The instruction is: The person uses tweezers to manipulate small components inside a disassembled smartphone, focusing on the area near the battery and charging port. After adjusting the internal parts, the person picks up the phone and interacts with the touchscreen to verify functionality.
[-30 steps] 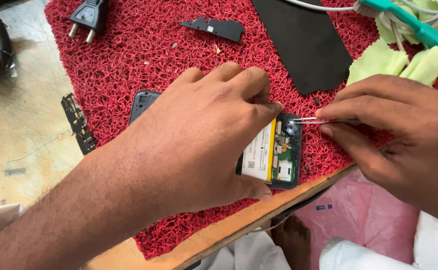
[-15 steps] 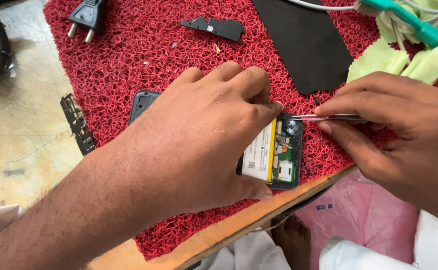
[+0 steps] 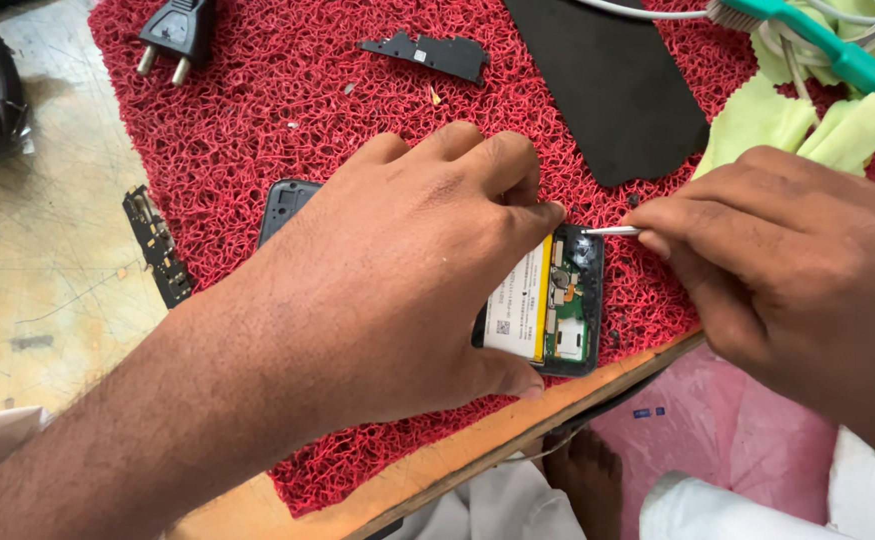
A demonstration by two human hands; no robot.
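Note:
An opened phone (image 3: 555, 310) lies back-up on a red mesh mat (image 3: 257, 120), showing its white battery and green circuit board. My left hand (image 3: 397, 290) lies over most of it, fingers curled around its edges, pressing it down. My right hand (image 3: 787, 270) pinches thin metal tweezers (image 3: 612, 232), whose tip touches the phone's upper right corner near the camera area.
On the mat lie a black back cover (image 3: 607, 80), a small black plastic piece (image 3: 427, 52) and a black plug (image 3: 179, 32). A dark circuit strip (image 3: 155, 245) lies off the mat's left edge. Green cloth (image 3: 807, 115) and a teal tool (image 3: 827, 50) sit top right. The table edge runs below the phone.
The tweezers' tip has shifted slightly along the phone's upper corner. My left hand stays pressed on the phone.

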